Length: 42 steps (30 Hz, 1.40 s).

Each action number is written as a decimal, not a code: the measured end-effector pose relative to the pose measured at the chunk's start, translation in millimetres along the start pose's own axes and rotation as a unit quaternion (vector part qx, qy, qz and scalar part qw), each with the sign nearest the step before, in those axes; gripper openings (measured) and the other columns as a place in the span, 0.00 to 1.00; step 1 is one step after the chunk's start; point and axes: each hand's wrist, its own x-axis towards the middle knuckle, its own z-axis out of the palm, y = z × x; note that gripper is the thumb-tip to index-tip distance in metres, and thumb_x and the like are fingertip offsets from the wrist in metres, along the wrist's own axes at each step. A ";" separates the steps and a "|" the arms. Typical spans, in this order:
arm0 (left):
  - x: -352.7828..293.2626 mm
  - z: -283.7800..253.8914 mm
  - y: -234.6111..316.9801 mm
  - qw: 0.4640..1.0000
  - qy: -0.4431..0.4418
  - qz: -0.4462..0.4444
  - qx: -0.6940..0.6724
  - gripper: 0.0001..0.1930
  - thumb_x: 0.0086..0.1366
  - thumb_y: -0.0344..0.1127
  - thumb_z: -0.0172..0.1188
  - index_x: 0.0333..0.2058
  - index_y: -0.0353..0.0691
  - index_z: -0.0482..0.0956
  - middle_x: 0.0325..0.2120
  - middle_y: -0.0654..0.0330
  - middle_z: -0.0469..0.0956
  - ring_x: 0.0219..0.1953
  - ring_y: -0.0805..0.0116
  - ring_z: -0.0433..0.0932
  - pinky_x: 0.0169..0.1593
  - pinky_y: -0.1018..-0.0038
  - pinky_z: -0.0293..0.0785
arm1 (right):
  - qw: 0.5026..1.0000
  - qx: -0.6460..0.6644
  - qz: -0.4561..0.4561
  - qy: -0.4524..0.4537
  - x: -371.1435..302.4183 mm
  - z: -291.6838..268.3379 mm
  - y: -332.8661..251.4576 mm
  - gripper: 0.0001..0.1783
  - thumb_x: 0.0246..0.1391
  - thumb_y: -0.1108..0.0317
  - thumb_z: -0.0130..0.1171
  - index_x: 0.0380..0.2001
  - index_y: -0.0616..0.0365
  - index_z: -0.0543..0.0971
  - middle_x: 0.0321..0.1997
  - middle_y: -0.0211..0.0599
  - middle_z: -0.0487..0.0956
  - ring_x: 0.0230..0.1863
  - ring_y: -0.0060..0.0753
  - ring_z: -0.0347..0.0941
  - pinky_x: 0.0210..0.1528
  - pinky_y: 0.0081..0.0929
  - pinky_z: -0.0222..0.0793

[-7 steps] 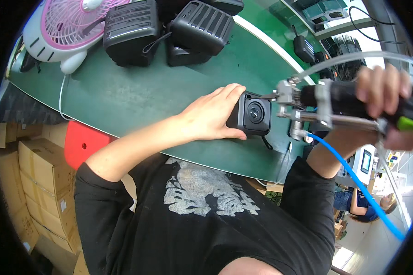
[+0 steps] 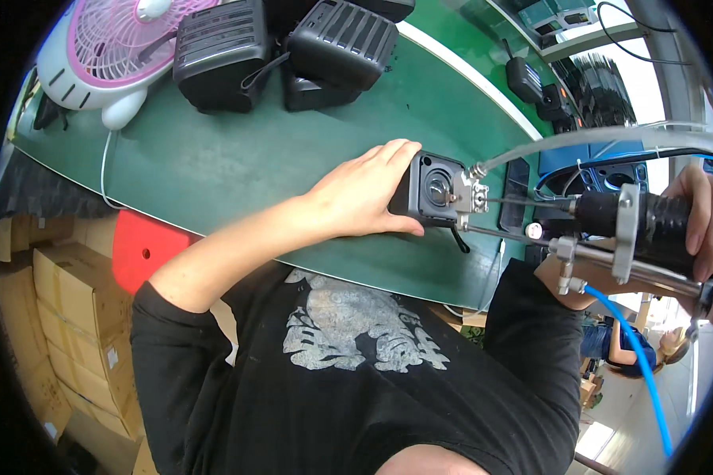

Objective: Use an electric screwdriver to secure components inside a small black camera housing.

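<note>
My left hand [image 2: 372,190] is wrapped around a small black box-shaped speaker [image 2: 438,168], thumb on the near side and fingers on the far side. Its round driver faces up, and a short wrist strap [image 2: 459,240] hangs at its near edge. At the right, my right hand [image 2: 699,218] grips the black body of a screwdriver with feed tubes [image 2: 664,226], partly cut off by the picture's edge. The tool's metal nose [image 2: 471,194] is over the right side of the speaker; whether its tip touches cannot be made out.
Several black speakers [image 2: 223,55] stand at the back beside a pink and white fan [image 2: 119,47]. A clear hose [image 2: 578,141] and a blue hose [image 2: 634,340] run from the tool. A red stool [image 2: 146,253] and cartons [image 2: 75,301] are at the left. Another person [image 2: 626,348] is far right.
The screwdriver has swung, its nose now over the speaker's right side instead of its far corner. My right hand has shifted right and nearer. My left hand keeps hold of the speaker.
</note>
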 end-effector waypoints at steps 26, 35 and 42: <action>19.3 -9.3 4.2 0.996 -0.087 0.000 0.026 0.51 0.46 0.48 0.76 0.60 0.23 0.56 0.56 0.37 0.65 0.61 0.41 0.65 0.63 0.60 0.67 | 0.982 -0.049 -0.043 0.179 6.2 66.3 94.6 0.32 0.55 0.38 0.62 0.41 0.54 0.65 0.28 0.27 0.71 0.24 0.24 0.71 0.29 0.24 0.67; 78.6 13.8 46.7 0.926 -0.203 0.080 0.309 0.52 0.39 0.49 0.77 0.59 0.25 0.62 0.46 0.44 0.71 0.50 0.48 0.72 0.58 0.59 0.70 | 0.952 -0.086 -0.020 0.294 -38.4 32.9 34.6 0.30 0.60 0.40 0.57 0.38 0.59 0.65 0.21 0.28 0.69 0.15 0.22 0.66 0.20 0.21 0.64; 219.8 -17.7 20.6 0.916 -0.183 0.079 0.347 0.44 0.38 0.51 0.76 0.49 0.26 0.69 0.49 0.40 0.69 0.49 0.45 0.73 0.50 0.58 0.77 | 0.877 -0.093 0.052 0.469 -62.4 51.6 87.2 0.27 0.50 0.50 0.69 0.36 0.62 0.69 0.18 0.31 0.69 0.15 0.22 0.65 0.17 0.22 0.62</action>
